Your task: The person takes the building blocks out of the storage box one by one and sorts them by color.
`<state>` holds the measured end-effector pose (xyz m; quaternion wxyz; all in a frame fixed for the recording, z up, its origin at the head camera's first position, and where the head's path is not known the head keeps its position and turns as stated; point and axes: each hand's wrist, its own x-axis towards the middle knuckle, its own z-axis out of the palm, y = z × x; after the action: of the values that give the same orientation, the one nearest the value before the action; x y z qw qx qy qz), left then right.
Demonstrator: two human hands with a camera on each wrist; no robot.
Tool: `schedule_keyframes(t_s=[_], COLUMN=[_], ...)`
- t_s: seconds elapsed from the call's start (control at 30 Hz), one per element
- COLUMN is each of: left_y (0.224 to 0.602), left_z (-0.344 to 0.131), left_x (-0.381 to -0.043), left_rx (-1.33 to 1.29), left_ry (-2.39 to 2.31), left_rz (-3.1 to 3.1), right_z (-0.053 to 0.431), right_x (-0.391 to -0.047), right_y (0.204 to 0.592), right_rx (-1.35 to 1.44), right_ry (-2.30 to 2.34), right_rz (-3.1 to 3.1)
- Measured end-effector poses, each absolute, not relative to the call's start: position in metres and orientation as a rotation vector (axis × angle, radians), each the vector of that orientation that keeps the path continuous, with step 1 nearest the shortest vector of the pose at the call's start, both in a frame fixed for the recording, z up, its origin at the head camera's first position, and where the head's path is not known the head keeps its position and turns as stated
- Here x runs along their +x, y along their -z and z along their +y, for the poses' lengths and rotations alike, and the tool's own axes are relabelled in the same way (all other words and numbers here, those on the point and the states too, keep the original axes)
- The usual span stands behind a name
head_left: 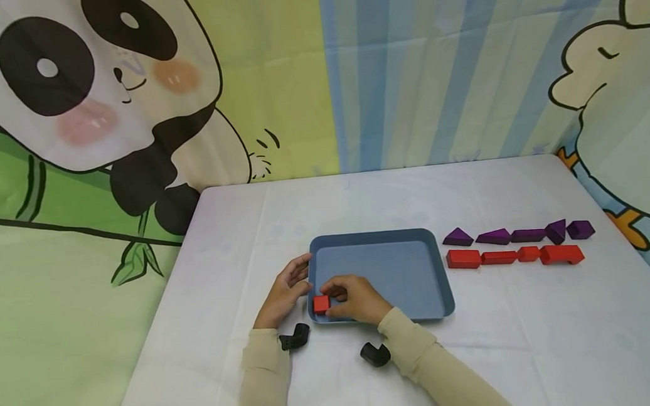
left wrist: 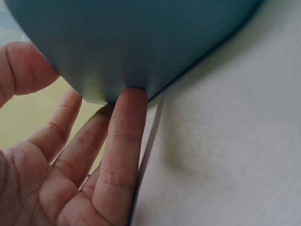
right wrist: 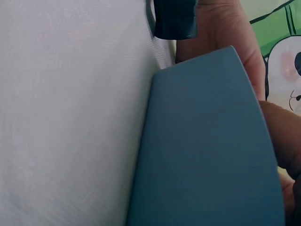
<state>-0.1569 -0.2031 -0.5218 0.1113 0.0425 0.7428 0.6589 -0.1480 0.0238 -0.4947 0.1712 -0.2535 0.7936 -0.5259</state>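
Note:
A small red cube (head_left: 321, 304) sits in the near left corner of a blue-grey tray (head_left: 376, 238). My right hand (head_left: 360, 298) reaches over the tray's near edge and holds the cube, its thumb and curled fingers at the cube's right side. My left hand (head_left: 287, 293) is at the tray's left side. In the left wrist view, the left fingers (left wrist: 120, 155) touch the tray's outer wall (left wrist: 136, 47), while the thumb lies close to the rim. The tray's wall hides the cube in both wrist views.
Right of the tray, several purple blocks (head_left: 528, 235) stand in a row behind a row of several red blocks (head_left: 465, 258). A white cloth (head_left: 236, 234) covers the table. Black wrist devices (head_left: 295, 337) are on both wrists. Printed curtains hang behind.

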Motion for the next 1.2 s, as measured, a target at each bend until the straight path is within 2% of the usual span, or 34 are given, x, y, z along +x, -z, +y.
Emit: schedule_keyframes(t_s=[0.47,1.2], left_y=[0.521,0.524], left_z=[-0.203,-0.204], left_x=[-0.16,-0.156], left_rx=[0.113,0.08], left_ry=[-1.919,-1.911], left_rz=[2.195,2.204], right_z=[0.039,0.156], right_x=[-0.151,-0.152], right_y=[0.49,0.456], right_rx=[-0.689,-0.645], right_ry=[1.544,2.095], right_rz=[2.219,1.907])
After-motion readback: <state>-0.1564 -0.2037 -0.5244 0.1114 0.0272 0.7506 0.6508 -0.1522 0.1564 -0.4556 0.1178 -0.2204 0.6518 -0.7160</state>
